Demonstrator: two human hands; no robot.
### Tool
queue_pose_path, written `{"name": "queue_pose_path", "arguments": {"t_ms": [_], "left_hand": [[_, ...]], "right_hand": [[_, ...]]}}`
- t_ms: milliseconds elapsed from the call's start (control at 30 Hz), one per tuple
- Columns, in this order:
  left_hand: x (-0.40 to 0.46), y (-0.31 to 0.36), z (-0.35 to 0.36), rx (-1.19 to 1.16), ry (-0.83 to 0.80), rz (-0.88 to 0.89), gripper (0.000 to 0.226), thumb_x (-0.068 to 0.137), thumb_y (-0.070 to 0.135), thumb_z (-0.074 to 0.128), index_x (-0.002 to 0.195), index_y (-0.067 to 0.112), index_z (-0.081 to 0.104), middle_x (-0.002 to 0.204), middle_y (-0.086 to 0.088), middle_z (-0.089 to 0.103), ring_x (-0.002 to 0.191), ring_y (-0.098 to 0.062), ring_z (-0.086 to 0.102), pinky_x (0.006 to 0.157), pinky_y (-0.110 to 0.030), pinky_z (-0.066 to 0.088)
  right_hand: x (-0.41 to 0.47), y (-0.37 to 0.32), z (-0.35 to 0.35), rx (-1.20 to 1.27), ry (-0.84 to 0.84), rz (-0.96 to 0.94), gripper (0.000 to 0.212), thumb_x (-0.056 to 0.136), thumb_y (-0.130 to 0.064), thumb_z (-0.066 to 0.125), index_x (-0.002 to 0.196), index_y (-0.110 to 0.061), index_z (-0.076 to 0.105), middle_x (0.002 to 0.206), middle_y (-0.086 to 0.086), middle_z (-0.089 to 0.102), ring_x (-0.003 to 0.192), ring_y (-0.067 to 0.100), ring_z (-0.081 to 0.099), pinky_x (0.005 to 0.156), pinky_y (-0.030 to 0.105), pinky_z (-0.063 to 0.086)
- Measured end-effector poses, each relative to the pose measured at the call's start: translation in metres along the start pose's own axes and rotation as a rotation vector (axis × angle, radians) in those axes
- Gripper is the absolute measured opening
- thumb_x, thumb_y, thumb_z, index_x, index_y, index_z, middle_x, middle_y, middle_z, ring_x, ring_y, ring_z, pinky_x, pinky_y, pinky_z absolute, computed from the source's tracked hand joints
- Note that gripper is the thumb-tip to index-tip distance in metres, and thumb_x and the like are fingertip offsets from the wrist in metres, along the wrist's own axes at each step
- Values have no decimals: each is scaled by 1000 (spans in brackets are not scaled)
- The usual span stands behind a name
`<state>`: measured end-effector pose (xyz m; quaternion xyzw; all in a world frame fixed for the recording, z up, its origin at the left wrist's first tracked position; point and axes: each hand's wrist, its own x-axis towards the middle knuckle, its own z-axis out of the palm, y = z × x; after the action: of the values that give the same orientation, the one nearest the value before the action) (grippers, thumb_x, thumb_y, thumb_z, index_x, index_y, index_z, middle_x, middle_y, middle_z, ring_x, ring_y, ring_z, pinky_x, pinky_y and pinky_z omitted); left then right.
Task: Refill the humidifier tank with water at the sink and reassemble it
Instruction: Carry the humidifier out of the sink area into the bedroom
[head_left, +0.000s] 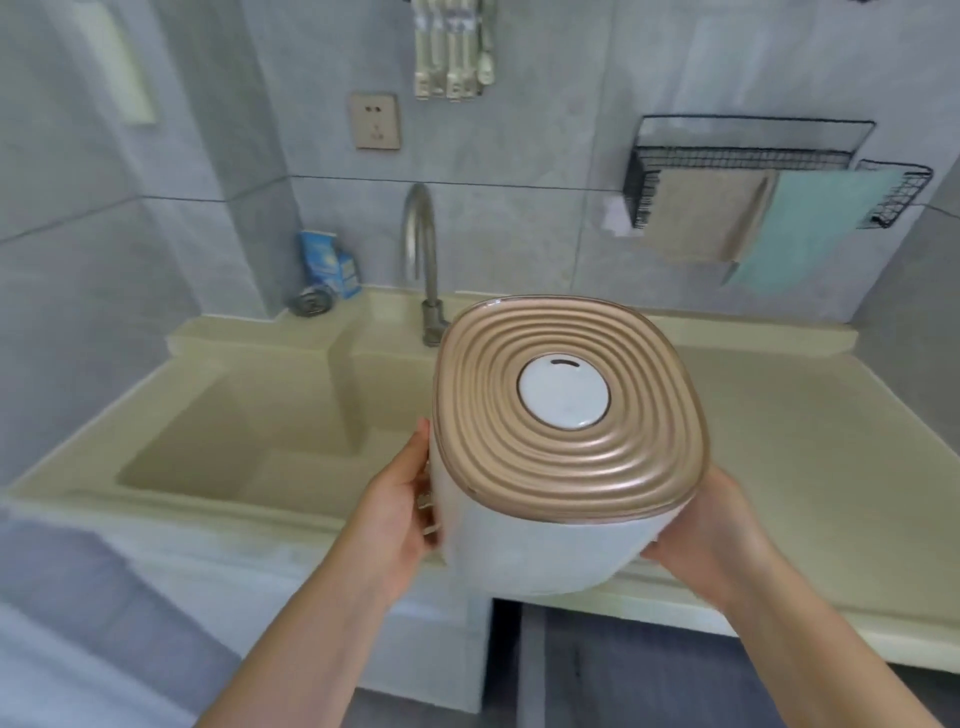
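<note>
I hold the humidifier (550, 540) in both hands, lifted in front of the counter edge. It is a white, rounded-square body with a ribbed gold lid (571, 452) and a white round cap (563, 392) in the lid's centre. My left hand (402, 514) presses its left side and my right hand (711, 525) cups its lower right side. To the left and behind lies the cream sink (218, 441), with a curved metal faucet (423, 249) rising at its back rim. The humidifier's underside is hidden.
A cream counter (831, 467) extends to the right of the sink. A blue carton (327, 262) and a metal sink strainer (311, 302) sit at the back left corner. A wire rack (727, 156) with two cloths, a wall socket (375, 120) and hanging utensils (452, 52) are on the grey wall.
</note>
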<state>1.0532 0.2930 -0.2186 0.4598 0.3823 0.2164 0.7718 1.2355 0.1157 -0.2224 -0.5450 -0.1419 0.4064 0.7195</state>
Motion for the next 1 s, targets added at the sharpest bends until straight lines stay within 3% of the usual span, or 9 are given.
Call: {"name": "queue_pose_path", "arguments": {"t_ms": [67,167,267,367,433,567,700,867,1000], "left_hand": [[-27,3,-35,-14,52,19,36,95,52,51,79,26,71,74,0,67,64,-14,61,62,-29,45],[-69,6,-83,-46,141,21,36,93,55,53,85,28,75,89,-2,75,77,-19,66,67,-33,51],[-119,6,-133,-71,227,21,36,92,55,53,94,28,76,106,-9,76,85,-22,68,69,-35,55],[-163,3,-177,-119,304,50,36,92,55,54,92,27,77,115,-10,74,87,-24,68,73,-37,54],[-192,1,-205,-152,377,61,38,92,56,54,97,25,76,118,-11,73,88,-25,67,74,-38,54],[-247,-2,-252,-205,494,89,34,93,51,56,96,24,76,113,-8,76,88,-25,69,71,-39,54],[-297,-9,-292,-289,616,103,35,90,51,59,101,22,75,116,-9,74,107,-32,68,90,-48,54],[-362,-25,-321,-328,737,179,36,90,53,58,83,27,82,107,-4,77,87,-24,71,66,-37,56],[-406,-41,-335,-368,843,192,38,91,55,55,103,25,75,110,-6,74,87,-24,68,63,-32,53]], "right_hand": [[-16,13,32,-44,-40,23,19,64,-41,65,77,-28,69,87,13,52,78,31,42,70,43,41],[-40,32,75,-106,-87,52,19,76,-41,59,71,-29,72,73,3,64,63,19,58,58,33,47],[-67,56,119,-94,-199,104,39,91,-30,49,56,-28,66,53,-5,57,45,11,55,44,28,46],[-94,76,160,-104,-285,155,40,90,-28,50,52,-28,62,50,-5,53,43,12,51,43,28,45],[-110,90,187,-140,-338,195,38,91,-30,51,55,-26,63,54,-3,57,46,13,54,46,30,48],[-134,114,235,-193,-397,238,28,91,-35,54,75,-22,73,77,5,67,71,24,64,64,37,56],[-159,132,282,-238,-477,296,38,94,-39,53,69,-23,77,82,5,69,78,27,64,65,37,56],[-182,155,328,-283,-675,341,40,95,-34,50,64,-19,72,63,3,65,54,19,63,46,32,51],[-203,172,361,-345,-775,406,32,94,-32,52,74,-18,73,84,12,62,77,29,59,59,35,53]]}}
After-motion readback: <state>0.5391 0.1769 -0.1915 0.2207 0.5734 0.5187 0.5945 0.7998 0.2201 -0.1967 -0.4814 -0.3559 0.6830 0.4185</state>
